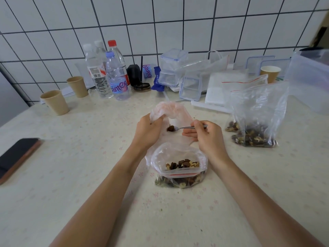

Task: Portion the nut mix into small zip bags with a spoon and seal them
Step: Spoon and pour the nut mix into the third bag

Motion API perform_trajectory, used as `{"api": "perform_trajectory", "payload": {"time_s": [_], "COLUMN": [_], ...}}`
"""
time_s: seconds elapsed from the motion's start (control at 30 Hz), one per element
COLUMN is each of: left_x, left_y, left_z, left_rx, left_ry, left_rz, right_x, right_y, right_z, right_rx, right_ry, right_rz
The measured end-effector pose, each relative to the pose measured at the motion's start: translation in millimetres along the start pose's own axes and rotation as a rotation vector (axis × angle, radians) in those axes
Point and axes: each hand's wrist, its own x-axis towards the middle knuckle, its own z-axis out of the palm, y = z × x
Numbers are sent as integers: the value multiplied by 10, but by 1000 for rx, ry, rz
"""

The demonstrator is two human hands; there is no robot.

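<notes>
A heaped small metal spoon (179,128) of brown nut mix is entering the small clear zip bag (171,111). The left hand (148,130) is pinching its mouth open for clearance; the right hand (204,135) is gripping the handle above the tabletop (89,157), apparently mid-portion.

White tiled wall (178,18), pale table (89,175)
</notes>
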Motion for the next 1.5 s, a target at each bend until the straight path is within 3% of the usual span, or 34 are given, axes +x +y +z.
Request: {"api": "perform_trajectory", "payload": {"time_s": [0.37,0.63,0.97,1.23,1.5], "left_x": [-14,6,60,52,-565], "left_y": [11,-10,-31,100,164], "left_z": [1,-30,-133,-198,-554], "left_rx": [29,44,162,149,270], "left_ry": [16,-24,123,-11,234], "left_rz": [10,61,168,63,342], "right_x": [13,11,-49,-257,-769], "right_y": [-19,-27,-148,-414,-699], "right_z": [13,-10,-195,-600,-845], "right_rx": [65,147,316,317,323], "right_ry": [110,86,40,40,-50], "right_rz": [80,75,160,55,-21]}}
